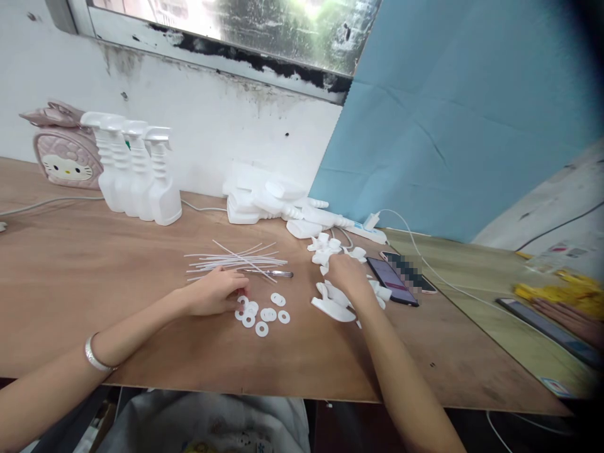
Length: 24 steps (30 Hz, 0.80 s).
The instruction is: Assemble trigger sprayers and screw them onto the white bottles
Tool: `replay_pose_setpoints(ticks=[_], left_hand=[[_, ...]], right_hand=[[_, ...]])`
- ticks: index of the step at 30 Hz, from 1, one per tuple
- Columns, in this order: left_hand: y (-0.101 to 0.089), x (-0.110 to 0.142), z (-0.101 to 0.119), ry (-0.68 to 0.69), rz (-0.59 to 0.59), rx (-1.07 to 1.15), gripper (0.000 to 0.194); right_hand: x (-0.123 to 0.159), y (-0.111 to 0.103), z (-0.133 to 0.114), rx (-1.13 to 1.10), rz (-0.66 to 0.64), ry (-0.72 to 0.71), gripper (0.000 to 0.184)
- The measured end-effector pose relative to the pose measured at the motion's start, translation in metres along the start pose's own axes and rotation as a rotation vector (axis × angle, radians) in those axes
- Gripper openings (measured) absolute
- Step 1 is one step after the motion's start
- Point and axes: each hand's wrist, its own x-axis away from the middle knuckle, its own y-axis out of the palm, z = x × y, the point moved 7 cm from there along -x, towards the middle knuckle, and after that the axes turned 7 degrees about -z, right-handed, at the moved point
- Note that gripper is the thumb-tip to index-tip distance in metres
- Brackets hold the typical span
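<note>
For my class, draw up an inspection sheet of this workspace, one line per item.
Surface: brown wooden tabletop; liquid spills, nothing seen.
Work pieces: flat white rings, thin white tubes, white trigger heads.
Clutter: two phones right of the trigger heads; pink bag beside upright spray bottles.
Hands: left hand, fingers at the rings; right hand over the trigger heads, grip hidden.
Cables: white cable rising from the power strip.
Surroundings: stained white wall, window, blue sheet; another person's hand at far right.
</note>
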Motion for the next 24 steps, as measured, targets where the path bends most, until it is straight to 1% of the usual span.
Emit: replay_pose_setpoints(ticks=[3,5,7,9,11,12,14,17,20,22,24], left_hand=[[-0.003,-0.001,-0.003,-0.028,0.035,0.033,0.010],[-0.007,-0.002,-0.006,-0.061,0.085,0.065,0.010],[-0.012,-0.001,-0.009,-0.086,0.154,0.142,0.012],[-0.019,0.002,-0.009,-0.075,0.231,0.268,0.016],[-0.026,0.006,-0.008,-0.060,0.315,0.403,0.021],[-0.030,0.008,-0.009,-0.066,0.358,0.459,0.023],[-0.037,0.012,-0.013,-0.099,0.436,0.538,0.025],[-0.044,0.017,-0.019,-0.131,0.526,0.611,0.025],[-0.045,0.017,-0.023,-0.123,0.558,0.686,0.026],[-0.043,0.015,-0.024,-0.111,0.553,0.727,0.026],[-0.041,0.014,-0.025,-0.111,0.549,0.738,0.026]], right_hand=[[0.004,-0.004,0.001,0.010,0.012,0.017,0.025],[0.011,-0.012,-0.001,0.018,0.054,0.016,0.023],[0.020,-0.025,-0.005,0.020,0.151,0.021,0.020],[0.031,-0.041,-0.013,0.002,0.301,0.019,0.021],[0.043,-0.054,-0.026,-0.061,0.440,-0.034,0.024],[0.047,-0.057,-0.034,-0.112,0.477,-0.083,0.023],[0.053,-0.056,-0.054,-0.234,0.501,-0.220,0.021],[0.063,-0.044,-0.087,-0.387,0.527,-0.455,0.020],[0.073,-0.028,-0.116,-0.458,0.541,-0.668,0.019],[0.080,-0.019,-0.131,-0.509,0.510,-0.807,0.016],[0.084,-0.014,-0.140,-0.574,0.465,-0.922,0.012]])
